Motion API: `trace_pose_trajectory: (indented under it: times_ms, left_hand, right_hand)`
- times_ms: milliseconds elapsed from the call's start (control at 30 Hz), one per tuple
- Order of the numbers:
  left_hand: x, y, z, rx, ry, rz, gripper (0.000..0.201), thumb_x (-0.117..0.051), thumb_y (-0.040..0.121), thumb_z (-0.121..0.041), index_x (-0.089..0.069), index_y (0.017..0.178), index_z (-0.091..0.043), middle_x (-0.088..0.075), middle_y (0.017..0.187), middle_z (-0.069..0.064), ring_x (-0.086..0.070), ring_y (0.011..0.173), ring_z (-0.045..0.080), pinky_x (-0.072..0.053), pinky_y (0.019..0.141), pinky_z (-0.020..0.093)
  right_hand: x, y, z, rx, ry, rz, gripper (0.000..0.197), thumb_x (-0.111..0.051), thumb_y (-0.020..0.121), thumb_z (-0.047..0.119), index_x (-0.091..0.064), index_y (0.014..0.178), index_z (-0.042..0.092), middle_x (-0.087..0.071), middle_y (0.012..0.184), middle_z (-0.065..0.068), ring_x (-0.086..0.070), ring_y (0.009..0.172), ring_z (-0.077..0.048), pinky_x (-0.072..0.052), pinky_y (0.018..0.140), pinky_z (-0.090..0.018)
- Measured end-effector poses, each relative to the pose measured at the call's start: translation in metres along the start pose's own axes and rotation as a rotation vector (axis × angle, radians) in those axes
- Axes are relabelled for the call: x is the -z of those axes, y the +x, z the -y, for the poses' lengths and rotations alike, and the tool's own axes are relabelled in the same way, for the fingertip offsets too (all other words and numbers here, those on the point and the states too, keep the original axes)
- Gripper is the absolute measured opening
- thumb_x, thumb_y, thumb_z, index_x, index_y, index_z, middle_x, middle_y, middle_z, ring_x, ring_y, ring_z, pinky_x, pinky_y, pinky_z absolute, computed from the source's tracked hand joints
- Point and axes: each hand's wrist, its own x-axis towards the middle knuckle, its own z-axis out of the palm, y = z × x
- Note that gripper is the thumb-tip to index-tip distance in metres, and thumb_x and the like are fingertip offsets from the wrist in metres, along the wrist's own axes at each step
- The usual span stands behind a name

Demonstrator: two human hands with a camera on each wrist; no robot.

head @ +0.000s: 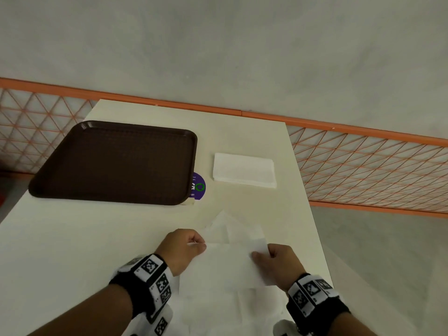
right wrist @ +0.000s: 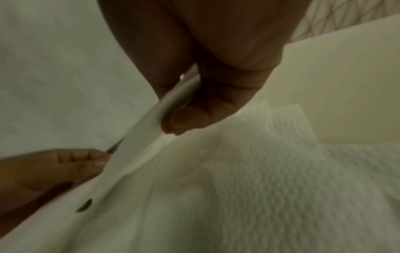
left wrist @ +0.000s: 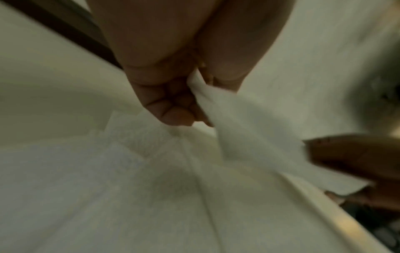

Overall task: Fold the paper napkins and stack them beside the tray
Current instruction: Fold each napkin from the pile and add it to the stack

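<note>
A white paper napkin is held up between both hands above the table's near edge. My left hand pinches its left top corner, and my right hand pinches its right top corner. In the left wrist view the left hand grips the napkin between thumb and curled fingers. The right wrist view shows the right hand clamped on the napkin's edge. More loose napkins lie flat under it. A folded stack sits right of the brown tray.
The cream table ends close to my right wrist. An orange mesh fence runs behind and to the right. A purple round sticker peeks out from under the tray's right edge.
</note>
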Motion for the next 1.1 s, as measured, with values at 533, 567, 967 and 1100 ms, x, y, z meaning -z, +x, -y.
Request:
trace_pose_trajectory:
  times_ms: [533, 567, 967, 1100]
  left_hand:
    - [-0.073, -0.01, -0.005, -0.369, 0.871, 0.019, 0.056, -0.036, 0.085, -0.043, -0.066, 0.121, -0.014, -0.061, 0.131, 0.005, -0.061, 0.118, 0.025, -0.053, 0.087, 0.047]
    - [-0.071, -0.01, -0.002, -0.344, 0.879, 0.036, 0.057, -0.036, 0.086, -0.046, -0.065, 0.123, -0.014, -0.059, 0.134, 0.005, -0.058, 0.121, 0.024, -0.052, 0.09, 0.048]
    - [-0.032, 0.004, -0.022, -0.1, 0.821, -0.015, 0.044, -0.044, 0.085, -0.056, -0.059, 0.109, -0.022, -0.055, 0.108, -0.004, -0.056, 0.103, 0.021, -0.042, 0.09, 0.041]
    - [-0.014, 0.028, -0.045, 0.112, 0.78, 0.196, 0.055, -0.064, 0.079, -0.058, -0.048, 0.119, -0.025, -0.05, 0.123, -0.004, -0.044, 0.118, 0.021, -0.034, 0.101, 0.04]
  right_hand:
    - [-0.024, 0.027, -0.026, 0.767, -1.111, 0.046, 0.05, -0.034, 0.093, 0.04, -0.06, 0.13, 0.018, -0.058, 0.136, 0.0, -0.058, 0.123, -0.021, -0.042, 0.097, -0.043]
    - [-0.024, 0.027, -0.025, 0.791, -1.123, 0.047, 0.049, -0.029, 0.097, 0.039, -0.058, 0.131, 0.018, -0.057, 0.137, 0.0, -0.057, 0.124, -0.021, -0.042, 0.098, -0.044]
    - [0.006, 0.039, -0.012, 0.685, -1.033, -0.008, 0.037, -0.042, 0.086, 0.038, -0.061, 0.113, 0.022, -0.059, 0.115, 0.002, -0.061, 0.103, -0.026, -0.052, 0.082, -0.042]
    - [0.013, 0.055, 0.023, 0.505, -1.063, 0.199, 0.044, -0.053, 0.087, 0.048, -0.046, 0.125, 0.026, -0.053, 0.125, 0.003, -0.045, 0.115, -0.024, -0.038, 0.095, -0.038]
